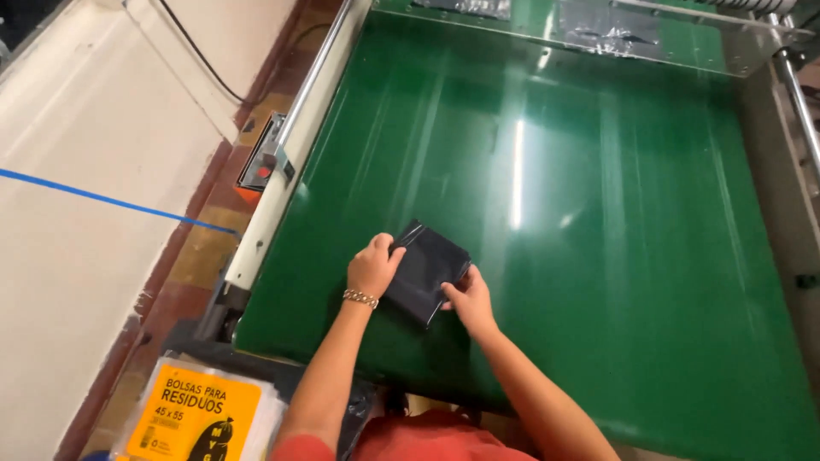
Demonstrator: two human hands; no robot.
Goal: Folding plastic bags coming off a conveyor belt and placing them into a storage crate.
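Belt (615, 222): broad, glossy green, fills most of my view from near edge to far; light streaks run along it.

Floor (94, 196): pale, on the left, crossed by a blue tape line (102, 199), with a reddish strip next to the machine.

Rail (290, 137): white and metal, runs along the belt's left edge from near to far; a small orange-and-black box (259, 166) sits against it.

Far guard (649, 30): clear plate across the belt's far end, crinkled silver film beneath.

Packets (201, 414): stack at near left, off the belt, clear wrap with yellow-orange label.

Bag (424, 271): black, folded flat into a small rectangle, lying on the belt near its near-left part, tilted.

My left hand (372, 267): fingers curled over the bag's left edge, clamped on it; bracelet (360, 298) on the wrist.

My right hand (468, 295): fingertips pinching the bag's right near corner.
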